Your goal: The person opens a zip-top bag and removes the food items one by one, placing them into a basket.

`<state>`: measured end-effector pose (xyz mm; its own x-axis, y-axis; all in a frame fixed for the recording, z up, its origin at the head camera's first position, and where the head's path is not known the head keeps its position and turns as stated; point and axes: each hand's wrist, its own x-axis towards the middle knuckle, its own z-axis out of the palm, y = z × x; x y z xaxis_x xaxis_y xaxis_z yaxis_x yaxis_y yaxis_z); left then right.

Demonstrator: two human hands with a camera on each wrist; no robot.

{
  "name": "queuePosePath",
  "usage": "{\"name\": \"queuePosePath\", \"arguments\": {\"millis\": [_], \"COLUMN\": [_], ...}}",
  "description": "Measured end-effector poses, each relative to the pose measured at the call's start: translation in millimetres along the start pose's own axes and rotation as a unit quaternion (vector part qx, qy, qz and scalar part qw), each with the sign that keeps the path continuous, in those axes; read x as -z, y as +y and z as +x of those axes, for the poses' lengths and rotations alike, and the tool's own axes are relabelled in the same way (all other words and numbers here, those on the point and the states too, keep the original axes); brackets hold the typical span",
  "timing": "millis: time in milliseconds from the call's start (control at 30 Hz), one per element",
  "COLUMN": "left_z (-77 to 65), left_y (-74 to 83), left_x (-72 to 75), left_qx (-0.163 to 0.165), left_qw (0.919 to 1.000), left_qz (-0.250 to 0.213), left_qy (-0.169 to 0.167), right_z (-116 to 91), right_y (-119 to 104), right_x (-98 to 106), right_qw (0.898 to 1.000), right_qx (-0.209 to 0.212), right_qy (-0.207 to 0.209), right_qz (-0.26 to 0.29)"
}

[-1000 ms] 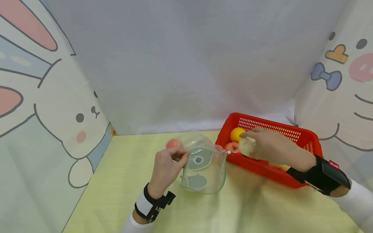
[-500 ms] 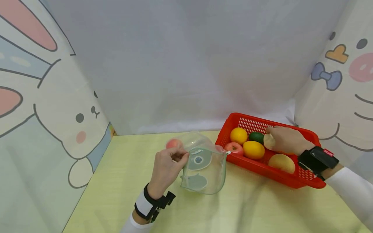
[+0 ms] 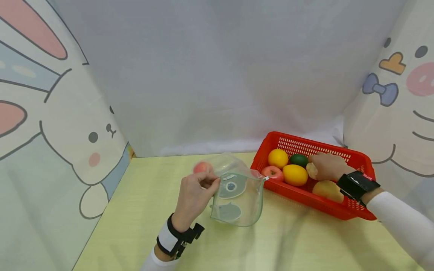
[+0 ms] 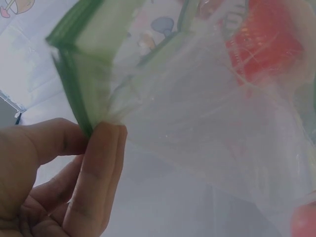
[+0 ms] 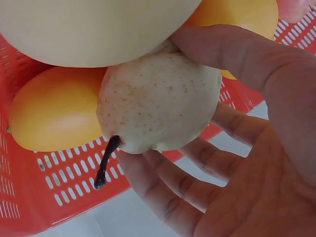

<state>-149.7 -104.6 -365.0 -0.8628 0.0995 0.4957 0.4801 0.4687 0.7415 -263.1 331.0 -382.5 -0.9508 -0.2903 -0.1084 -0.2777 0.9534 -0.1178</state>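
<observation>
My left hand [image 3: 196, 199] pinches the edge of a clear zip bag [image 3: 249, 205] with pale green trim, between thumb and fingers; the left wrist view shows the green edge [image 4: 74, 94] held there. A pinkish-red round fruit [image 3: 202, 167] shows through the bag's far end. Over in the red basket [image 3: 305, 200], my right hand [image 3: 328, 165] holds a pale, speckled pear [image 5: 160, 101]. Its thumb lies on one side of the pear and the fingers on the other, with the dark stem pointing away from the palm. A large pale-yellow fruit [image 3: 327, 190] lies close beside it.
Left of the right hand, the basket holds an orange [image 3: 278, 158], a dark green fruit [image 3: 298, 160], a yellow lemon-like fruit [image 3: 295, 175] and a red apple [image 3: 272, 173]. A yellow-orange oval fruit [image 5: 57, 108] shows in the right wrist view. Cloth walls surround the table [image 3: 152, 188].
My right hand has carried the pear rightward from the basket's left end, then lower in among the other fruit. My left hand and the bag have stayed still.
</observation>
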Motion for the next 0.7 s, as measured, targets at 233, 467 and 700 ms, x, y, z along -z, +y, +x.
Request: {"name": "queuePosePath", "arguments": {"millis": [233, 467, 700], "left_z": [-0.1, -0.8, -0.8], "left_y": [0.0, 0.5, 0.7], "left_x": [1.4, 1.3, 0.2], "left_qx": [0.003, 0.005, 0.002], "left_qw": [1.0000, 1.0000, 0.9999], "left_qz": [-0.003, -0.003, -0.003], "left_qy": [0.000, 0.008, 0.011], "right_z": [-11.2, -33.1, -63.1], "right_y": [-7.8, -72.6, -158.0], "right_x": [6.8, 32.4, 33.3], "right_qw": [1.000, 0.995, 0.959], "right_qx": [-0.005, 0.030, 0.163], "right_qy": [0.013, 0.091, 0.230], "right_qz": [-0.025, -0.041, -0.016]}}
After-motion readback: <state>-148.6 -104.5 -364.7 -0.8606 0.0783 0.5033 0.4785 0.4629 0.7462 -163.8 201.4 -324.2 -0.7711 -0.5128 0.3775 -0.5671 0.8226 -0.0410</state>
